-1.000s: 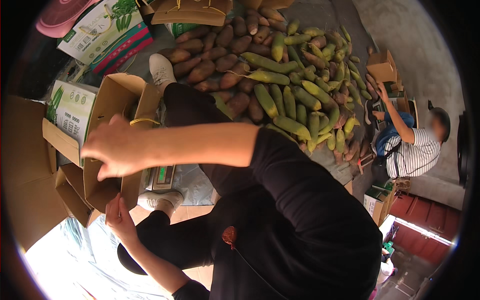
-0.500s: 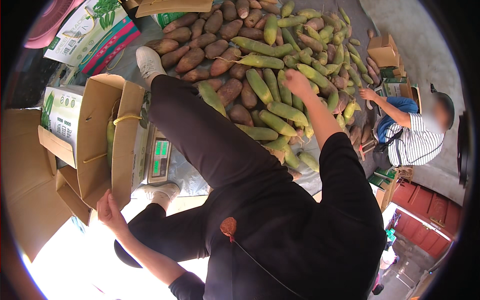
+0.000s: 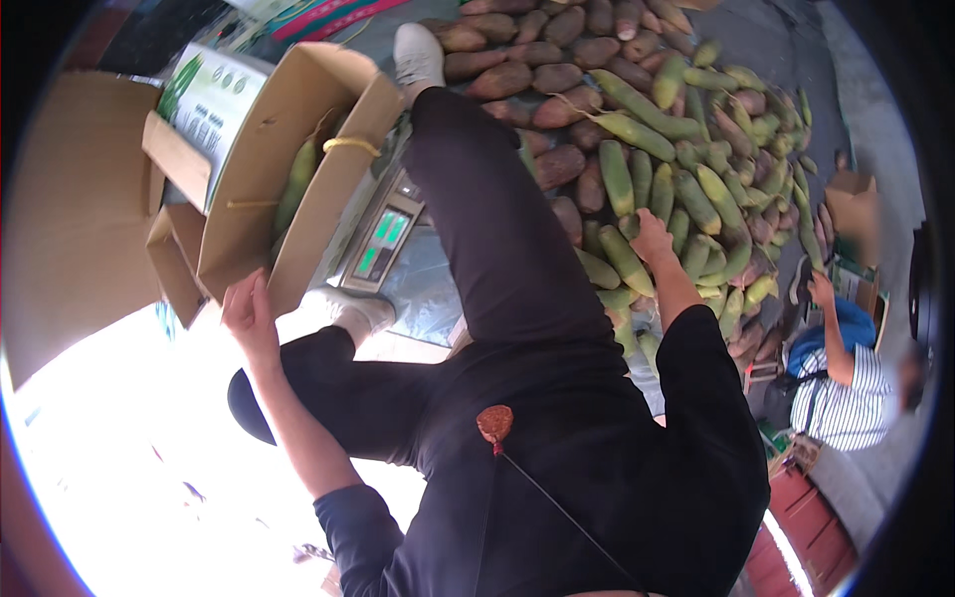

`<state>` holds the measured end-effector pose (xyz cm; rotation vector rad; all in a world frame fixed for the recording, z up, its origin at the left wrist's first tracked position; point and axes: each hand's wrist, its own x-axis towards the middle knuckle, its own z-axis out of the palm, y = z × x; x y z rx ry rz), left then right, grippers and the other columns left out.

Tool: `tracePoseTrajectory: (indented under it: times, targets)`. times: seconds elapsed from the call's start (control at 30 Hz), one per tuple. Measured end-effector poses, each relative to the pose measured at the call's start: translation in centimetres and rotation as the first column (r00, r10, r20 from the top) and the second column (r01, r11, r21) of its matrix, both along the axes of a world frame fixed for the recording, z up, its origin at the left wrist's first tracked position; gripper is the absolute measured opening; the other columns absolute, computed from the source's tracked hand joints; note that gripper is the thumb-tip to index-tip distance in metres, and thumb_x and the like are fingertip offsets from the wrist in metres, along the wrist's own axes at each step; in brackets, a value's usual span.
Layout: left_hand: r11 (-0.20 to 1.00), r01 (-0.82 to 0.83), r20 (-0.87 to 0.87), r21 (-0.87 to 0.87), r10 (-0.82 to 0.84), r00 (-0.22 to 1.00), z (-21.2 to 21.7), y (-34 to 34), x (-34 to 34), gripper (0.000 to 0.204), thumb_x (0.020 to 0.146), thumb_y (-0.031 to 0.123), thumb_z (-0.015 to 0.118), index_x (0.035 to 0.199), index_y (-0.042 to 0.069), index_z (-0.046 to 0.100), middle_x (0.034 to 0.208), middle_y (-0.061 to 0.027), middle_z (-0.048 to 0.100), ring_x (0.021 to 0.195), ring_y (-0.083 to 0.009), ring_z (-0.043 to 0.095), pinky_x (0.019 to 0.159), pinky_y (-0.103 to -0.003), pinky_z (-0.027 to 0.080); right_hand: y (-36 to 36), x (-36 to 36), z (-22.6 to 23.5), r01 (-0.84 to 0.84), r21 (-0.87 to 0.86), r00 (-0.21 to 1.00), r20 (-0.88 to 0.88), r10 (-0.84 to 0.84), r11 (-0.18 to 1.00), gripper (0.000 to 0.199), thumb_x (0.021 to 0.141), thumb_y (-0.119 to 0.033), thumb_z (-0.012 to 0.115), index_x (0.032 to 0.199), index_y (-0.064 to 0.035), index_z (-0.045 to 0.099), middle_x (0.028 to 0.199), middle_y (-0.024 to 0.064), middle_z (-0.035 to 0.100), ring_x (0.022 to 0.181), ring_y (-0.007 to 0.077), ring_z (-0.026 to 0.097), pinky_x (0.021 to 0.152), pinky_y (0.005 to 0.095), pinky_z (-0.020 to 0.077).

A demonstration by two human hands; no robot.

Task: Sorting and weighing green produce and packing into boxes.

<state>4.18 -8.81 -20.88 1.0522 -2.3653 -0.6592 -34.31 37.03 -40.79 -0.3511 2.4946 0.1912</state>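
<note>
My right hand (image 3: 652, 237) reaches into a big heap of long green and brown fruits (image 3: 696, 129) and is curled over the top end of one green fruit (image 3: 625, 261). My left hand (image 3: 249, 306) is at the lower corner of an open cardboard box (image 3: 249, 199), fingers spread against its edge. The box stands tilted on a weighing scale (image 3: 383, 244) with a green display. A green fruit (image 3: 296, 184) lies inside the box, and a yellow strap (image 3: 350, 145) hangs at its rim. My black-clad legs stretch between the box and the heap.
More flattened and folded cardboard boxes (image 3: 169, 259) lie at the left. At the far right another person in a striped shirt (image 3: 846, 398) sits by the heap, next to a small cardboard box (image 3: 856, 204). My white shoes (image 3: 418, 55) touch the heap's edge.
My right arm left the box at the left, swung across to the heap and settled on a green fruit. My left hand rose from lower down to the box's corner.
</note>
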Motion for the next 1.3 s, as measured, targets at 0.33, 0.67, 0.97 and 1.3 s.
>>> tracePoseTrajectory:
  times: [0.33, 0.67, 0.97, 1.3]
  targets:
    - [0.999, -0.052, 0.042, -0.004, 0.052, 0.998, 1.3, 0.9, -1.2, 0.013, 0.086, 0.005, 0.061, 0.095, 0.001, 0.069, 0.085, -0.0104, 0.066, 0.076, -0.0181, 0.063, 0.068, -0.028, 0.049, 0.2, 1.3, 1.6, -0.01, -0.225, 0.985, -0.172, -0.03, 0.974, 0.065, 0.065, -0.016, 0.078, 0.119, -0.0156, 0.044, 0.116, 0.0092, 0.057, 0.113, 0.0329, 0.05, 0.086, 0.0503, 0.0435]
    - [0.997, -0.072, 0.042, 0.006, 0.071, 0.997, 2.1, 1.4, -1.8, 0.011, 0.083, 0.006, 0.062, 0.091, 0.003, 0.069, 0.085, -0.0098, 0.066, 0.076, -0.0204, 0.065, 0.068, -0.03, 0.051, -7.0, -4.2, 10.6, -0.228, -0.846, 0.908, -0.363, -0.207, 0.483, 0.059, 0.07, -0.009, 0.077, 0.119, -0.0018, 0.044, 0.106, 0.0145, 0.057, 0.102, 0.0288, 0.056, 0.087, 0.0369, 0.0442]
    - [0.998, -0.036, 0.07, -0.042, 0.039, 0.997, 2.5, 1.7, -1.5, 0.011, 0.082, 0.006, 0.063, 0.091, 0.003, 0.069, 0.086, -0.0105, 0.066, 0.076, -0.0234, 0.066, 0.07, -0.031, 0.051, -25.6, -2.8, 26.9, -0.142, -0.912, 0.99, -0.138, -0.037, -0.384, 0.055, 0.077, -0.005, 0.073, 0.122, 0.0015, 0.043, 0.112, 0.0111, 0.055, 0.103, 0.0182, 0.056, 0.09, 0.0302, 0.0454]
    - [1.0, -0.007, 0.013, 0.014, 0.007, 1.0, 2.5, 1.6, -1.3, 0.012, 0.083, 0.005, 0.062, 0.093, 0.002, 0.069, 0.086, -0.0105, 0.065, 0.078, -0.0222, 0.066, 0.07, -0.03, 0.052, -39.5, 3.2, 24.4, -0.083, -0.975, 0.99, -0.105, 0.099, -0.204, 0.056, 0.078, -0.006, 0.072, 0.122, 0.001, 0.039, 0.111, 0.0101, 0.054, 0.1, 0.0195, 0.055, 0.086, 0.032, 0.0467]
